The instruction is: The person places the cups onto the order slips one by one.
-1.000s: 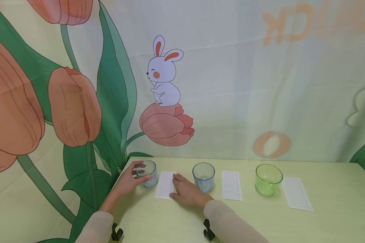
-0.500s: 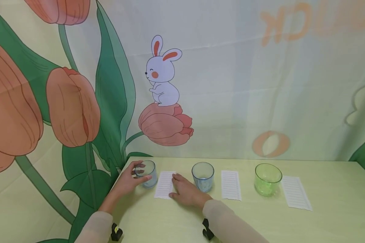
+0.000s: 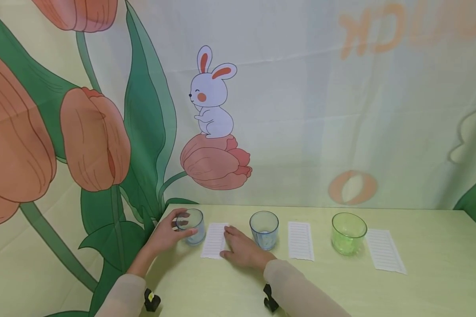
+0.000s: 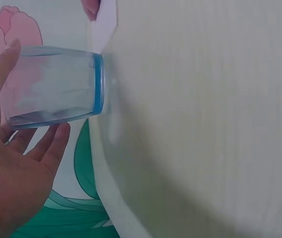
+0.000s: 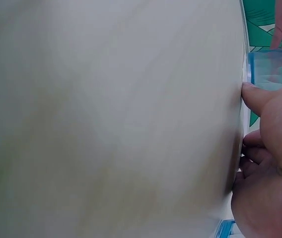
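The left hand (image 3: 167,233) has its grip wrapped around a blue-tinted glass (image 3: 195,238), thumb in front and fingers behind, showing dimly through the clear wall. We see this glass upright near the back left corner of the counter (image 3: 230,290). In the left wrist view the hand is cut off at the picture's edge, and the fingers partly disappear behind the glass.

The right hand (image 3: 243,248) grasps nothing: its grip is loose, the thumb and fingertips apart, resting along the right edge of a narrow lined sheet (image 3: 212,245) just beside the glass. The back of the hand hides some fingers from us; the right wrist view runs the hand off its border and shows little of the sheet. We cannot read any writing on it.

Farther right stand a second blue glass (image 3: 265,237), a middle sheet (image 3: 300,241), then a green glass (image 3: 348,237) with a last sheet (image 3: 386,252) just beside it. We cannot tell whether the glasses contain anything.

Near us, two small black objects (image 3: 152,300) are too unclear to name. Behind everything hangs a backdrop (image 3: 293,110) printed with tulips and a white rabbit (image 3: 218,122).
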A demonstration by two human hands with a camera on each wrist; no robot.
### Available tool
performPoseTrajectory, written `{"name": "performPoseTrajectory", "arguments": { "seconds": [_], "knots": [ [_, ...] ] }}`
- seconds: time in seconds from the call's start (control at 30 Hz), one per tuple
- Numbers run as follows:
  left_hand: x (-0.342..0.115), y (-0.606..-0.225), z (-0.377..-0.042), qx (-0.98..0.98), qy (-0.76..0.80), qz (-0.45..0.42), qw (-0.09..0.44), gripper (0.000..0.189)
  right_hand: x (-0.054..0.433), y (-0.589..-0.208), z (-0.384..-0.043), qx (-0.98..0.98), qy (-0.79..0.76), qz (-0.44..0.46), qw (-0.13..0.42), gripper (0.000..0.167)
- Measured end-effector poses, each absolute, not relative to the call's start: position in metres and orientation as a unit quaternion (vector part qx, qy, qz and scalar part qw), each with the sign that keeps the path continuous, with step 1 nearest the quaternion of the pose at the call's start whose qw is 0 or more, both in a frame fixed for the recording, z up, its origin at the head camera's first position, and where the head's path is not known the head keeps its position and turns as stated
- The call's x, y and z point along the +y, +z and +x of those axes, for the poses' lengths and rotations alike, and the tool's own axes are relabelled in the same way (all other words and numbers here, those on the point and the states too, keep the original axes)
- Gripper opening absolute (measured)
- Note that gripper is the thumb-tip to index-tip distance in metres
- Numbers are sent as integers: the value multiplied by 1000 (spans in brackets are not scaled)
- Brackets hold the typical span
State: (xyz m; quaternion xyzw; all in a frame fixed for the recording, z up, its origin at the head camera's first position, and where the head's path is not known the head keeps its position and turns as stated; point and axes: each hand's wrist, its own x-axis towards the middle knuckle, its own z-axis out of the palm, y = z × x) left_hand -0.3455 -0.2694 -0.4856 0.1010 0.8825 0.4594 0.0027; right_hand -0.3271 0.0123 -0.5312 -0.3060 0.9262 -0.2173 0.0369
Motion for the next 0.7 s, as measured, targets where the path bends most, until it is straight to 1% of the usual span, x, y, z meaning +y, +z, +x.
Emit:
{"name": "performPoseTrajectory", "arguments": {
  "seconds": [0.17, 0.3, 0.47, 0.7],
  "knots": [
    [-257, -475, -345, 872, 473, 126, 4, 82, 12, -531, -326, 924, -225, -305, 41, 69],
    [-241, -469, -345, 870, 471, 144, 9, 84, 13, -531, -327, 924, -230, -302, 43, 70],
    [-227, -473, -346, 876, 457, 150, 18, 86, 12, -534, -329, 922, -234, -305, 39, 71],
    [-220, -483, -347, 869, 469, 157, 27, 83, 13, -532, -329, 921, -239, -305, 41, 72]
  ]
}}
